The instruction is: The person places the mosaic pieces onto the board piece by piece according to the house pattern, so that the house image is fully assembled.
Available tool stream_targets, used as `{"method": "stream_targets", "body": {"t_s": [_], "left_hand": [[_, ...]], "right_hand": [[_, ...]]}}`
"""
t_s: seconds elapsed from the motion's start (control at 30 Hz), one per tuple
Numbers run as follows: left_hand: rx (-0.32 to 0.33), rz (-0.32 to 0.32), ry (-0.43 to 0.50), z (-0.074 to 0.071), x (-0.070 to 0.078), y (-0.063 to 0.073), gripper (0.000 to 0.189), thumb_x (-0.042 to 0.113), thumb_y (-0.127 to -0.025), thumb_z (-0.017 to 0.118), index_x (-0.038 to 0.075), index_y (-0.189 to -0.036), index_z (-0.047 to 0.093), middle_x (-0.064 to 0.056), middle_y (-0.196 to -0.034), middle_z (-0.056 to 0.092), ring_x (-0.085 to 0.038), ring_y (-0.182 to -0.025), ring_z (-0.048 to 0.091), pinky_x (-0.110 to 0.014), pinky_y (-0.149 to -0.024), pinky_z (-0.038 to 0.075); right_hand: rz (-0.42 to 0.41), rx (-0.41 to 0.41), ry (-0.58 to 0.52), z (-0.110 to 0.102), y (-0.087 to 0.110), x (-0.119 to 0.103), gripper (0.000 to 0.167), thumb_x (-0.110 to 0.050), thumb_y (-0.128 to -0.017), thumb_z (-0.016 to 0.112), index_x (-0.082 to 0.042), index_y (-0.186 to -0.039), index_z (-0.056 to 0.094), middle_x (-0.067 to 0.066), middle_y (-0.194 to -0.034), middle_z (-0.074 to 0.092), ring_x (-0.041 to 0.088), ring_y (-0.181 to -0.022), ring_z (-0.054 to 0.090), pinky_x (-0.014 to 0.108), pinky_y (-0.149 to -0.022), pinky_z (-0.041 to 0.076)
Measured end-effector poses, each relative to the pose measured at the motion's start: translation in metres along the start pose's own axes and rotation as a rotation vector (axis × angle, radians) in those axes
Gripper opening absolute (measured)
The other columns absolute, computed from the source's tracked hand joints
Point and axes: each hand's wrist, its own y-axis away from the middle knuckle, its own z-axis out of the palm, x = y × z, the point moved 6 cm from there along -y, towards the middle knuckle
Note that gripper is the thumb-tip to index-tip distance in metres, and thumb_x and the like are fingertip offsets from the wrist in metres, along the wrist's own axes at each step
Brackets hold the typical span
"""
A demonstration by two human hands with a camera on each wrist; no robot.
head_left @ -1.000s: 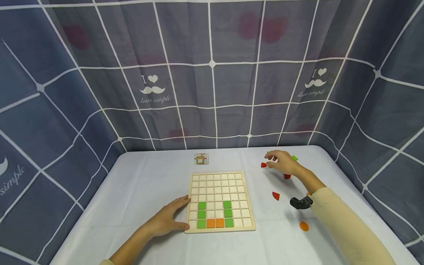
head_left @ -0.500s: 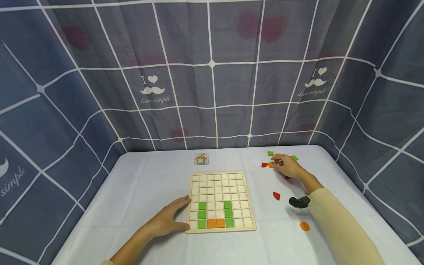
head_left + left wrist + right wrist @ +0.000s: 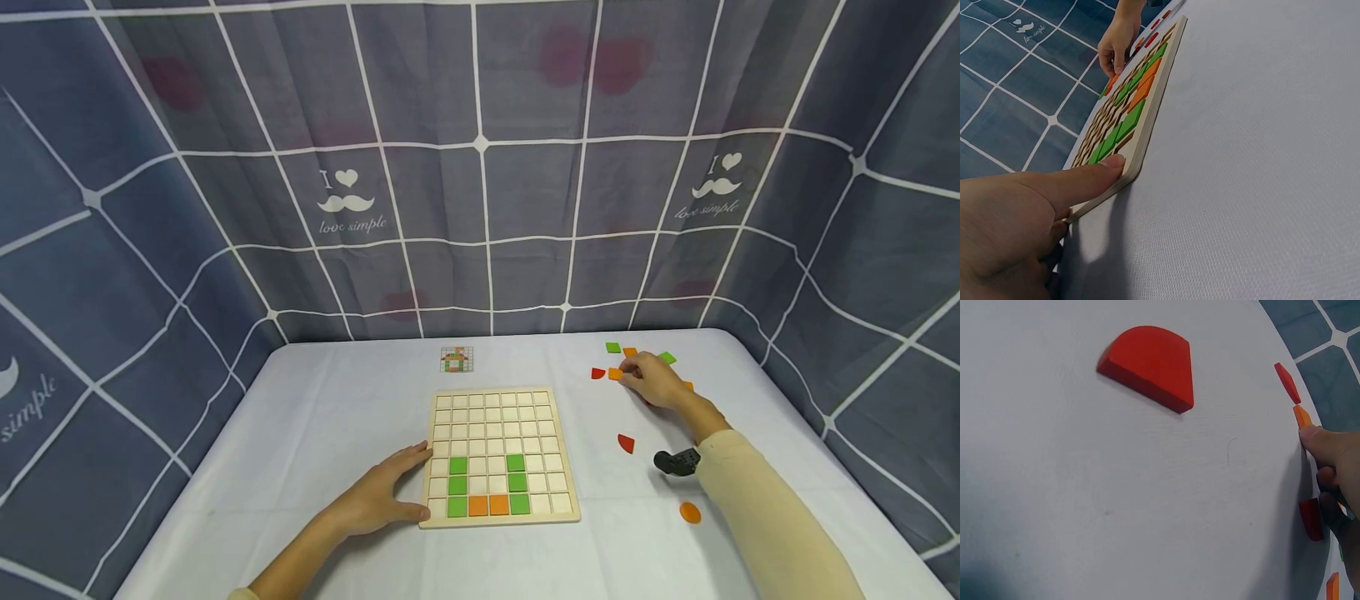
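Note:
A wooden grid board (image 3: pixel 501 442) lies on the table, with green squares (image 3: pixel 457 485) in two columns and orange squares (image 3: pixel 477 506) between them at the bottom. My left hand (image 3: pixel 375 493) rests at its left side, the thumb lying straight on the near corner and the fingers spread along the edge. At the far right, my right hand (image 3: pixel 654 382) pinches an orange tile (image 3: pixel 616 374), thumb tip on the tile's end in the right wrist view. Just left of that tile is a red quarter-round piece (image 3: pixel 597 373). The far side of the pinch is hidden.
Green tiles (image 3: pixel 612 347) and an orange one (image 3: pixel 630 352) lie beyond the right hand. A red piece (image 3: pixel 626 443) and an orange disc (image 3: pixel 690 512) are nearer. Behind the board is a pattern card (image 3: pixel 457 360). A checked curtain (image 3: pixel 525 192) surrounds the table.
My right hand has drawn back slightly to the right and lowered, its fingers closing onto the orange tile. The left hand and board have stayed put.

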Motion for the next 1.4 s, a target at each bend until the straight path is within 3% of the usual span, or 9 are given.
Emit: {"method": "stream_targets", "body": {"t_s": [0.4, 0.83, 1.2, 1.4], "left_hand": [[0.002, -0.011, -0.010, 0.000, 0.000, 0.000, 0.091, 0.037, -0.079, 0.090, 0.009, -0.155, 0.048, -0.009, -0.164, 0.036, -0.042, -0.152, 0.024, -0.067, -0.118, 0.020], [0.005, -0.004, -0.004, 0.000, 0.001, -0.002, 0.091, 0.037, -0.079, 0.089, 0.008, -0.155, 0.048, -0.008, -0.165, 0.036, -0.042, -0.152, 0.025, -0.067, -0.118, 0.020], [0.008, -0.001, -0.003, -0.001, 0.000, 0.000, 0.091, 0.036, -0.080, 0.089, 0.007, -0.155, 0.048, -0.009, -0.164, 0.036, -0.042, -0.152, 0.025, -0.067, -0.118, 0.020], [0.006, -0.005, -0.001, -0.001, 0.001, 0.000, 0.090, 0.036, -0.080, 0.089, 0.007, -0.155, 0.047, -0.009, -0.165, 0.036, -0.041, -0.152, 0.025, -0.066, -0.118, 0.020]], "right_hand": [[0.007, 0.007, 0.002, -0.003, 0.001, -0.005, 0.024, -0.009, -0.099, 0.068, 0.007, -0.117, 0.068, 0.011, -0.098, 0.066, 0.028, -0.090, 0.058, 0.048, -0.085, 0.050], [-0.094, -0.036, -0.002, -0.003, 0.000, -0.048, 0.021, -0.010, -0.099, 0.069, 0.004, -0.115, 0.068, 0.006, -0.099, 0.067, 0.025, -0.092, 0.062, 0.044, -0.082, 0.053], [-0.177, -0.022, -0.002, 0.017, 0.004, -0.078, 0.017, -0.008, -0.098, 0.070, 0.001, -0.111, 0.069, 0.004, -0.100, 0.068, 0.023, -0.093, 0.061, 0.044, -0.085, 0.054], [-0.209, -0.051, -0.021, 0.028, 0.006, -0.091, 0.016, -0.009, -0.098, 0.071, 0.001, -0.110, 0.069, 0.001, -0.097, 0.066, 0.018, -0.088, 0.060, 0.038, -0.079, 0.054]]}}
